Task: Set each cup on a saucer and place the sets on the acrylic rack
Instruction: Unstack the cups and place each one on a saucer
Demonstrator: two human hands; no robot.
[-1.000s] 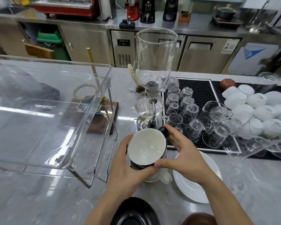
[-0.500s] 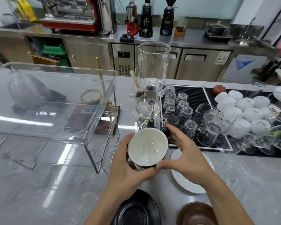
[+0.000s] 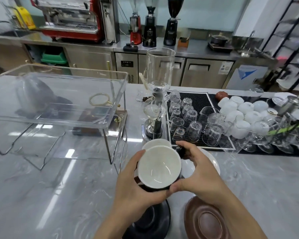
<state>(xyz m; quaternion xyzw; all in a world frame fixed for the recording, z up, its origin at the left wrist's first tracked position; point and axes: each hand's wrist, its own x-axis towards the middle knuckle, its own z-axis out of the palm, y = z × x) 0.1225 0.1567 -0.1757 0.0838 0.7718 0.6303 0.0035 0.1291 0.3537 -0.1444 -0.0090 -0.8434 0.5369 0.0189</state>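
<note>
Head view: left hand (image 3: pixel 138 183) and right hand (image 3: pixel 197 173) curl fingers around a raised black cup (image 3: pixel 160 167).

I see a grey marble desk (image 3: pixel 41 195) with streaks of ceiling light glaring off it. Beyond it runs a stainless steel counter (image 3: pixel 193 49) with cabinet doors below, carrying a red espresso machine (image 3: pixel 72 19) and three grinders (image 3: pixel 150 25). A pale wall (image 3: pixel 209 12) stands behind them, and a dark metal shelving frame (image 3: pixel 290 31) rises at far right.
</note>
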